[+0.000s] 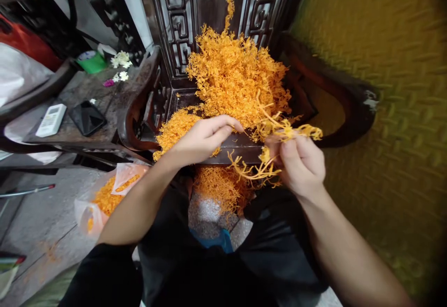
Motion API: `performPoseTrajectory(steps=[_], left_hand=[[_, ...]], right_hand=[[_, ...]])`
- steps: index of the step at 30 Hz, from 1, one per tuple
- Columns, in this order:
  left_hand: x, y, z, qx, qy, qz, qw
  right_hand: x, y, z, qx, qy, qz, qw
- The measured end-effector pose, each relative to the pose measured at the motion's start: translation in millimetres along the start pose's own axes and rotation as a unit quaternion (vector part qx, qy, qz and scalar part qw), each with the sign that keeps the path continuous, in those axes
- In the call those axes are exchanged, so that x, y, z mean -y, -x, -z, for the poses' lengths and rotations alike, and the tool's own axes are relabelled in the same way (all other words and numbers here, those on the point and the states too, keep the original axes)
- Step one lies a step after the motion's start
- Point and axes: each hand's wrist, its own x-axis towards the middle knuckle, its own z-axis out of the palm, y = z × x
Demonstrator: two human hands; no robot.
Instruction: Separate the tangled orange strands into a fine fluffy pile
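A sprig of orange blossoms with branching stems (256, 170) is pinched in my right hand (300, 160), its fingers closed round it. My left hand (211, 137) is to the left of it, thumb and fingers drawn together, and whatever may be between the fingertips is too small to make out. Behind both hands a tall heap of orange blossoms (237, 74) rests on the dark wooden chair (179, 100). A smaller pile of loose orange blossoms (178, 128) lies on the seat by my left wrist. Below the seat edge, between my knees, hangs a mass of thin orange stems (223, 188).
At left, a wooden side table (94, 93) carries a white remote control (51, 120), a black phone-like object (87, 117), green tape (91, 63) and white flowers (121, 59). A plastic bag (84, 214) with orange pieces stands on the floor. A yellow-green textured surface (394, 158) borders the right.
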Motion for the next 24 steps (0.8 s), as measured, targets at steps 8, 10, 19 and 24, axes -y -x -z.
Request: performPoseTrajectory(steps=[8,10,19,24], left_hand=[[-4.2,-8.5,-21.8,0.16,-0.052,-0.013,0.986],[4.1,-11.9,-15.9,0.079,0.025,0.012,0.996],[26.1,-13.4,24.4,-0.271,0.226,0.055,0.934],[5.8,3.0,-13.5,-0.168,0.226,0.081,0.956]], right_hand=[[17.3,-11.1,-12.2,0.052,0.022,0.06,0.997],[18.5,-7.5,-11.2,0.036,0.05,0.057,0.996],[16.8,0.1,-2.3,0.019,0.077,0.101,0.992],[15.2,-5.8,-8.4,0.034,0.243,0.19,0.951]])
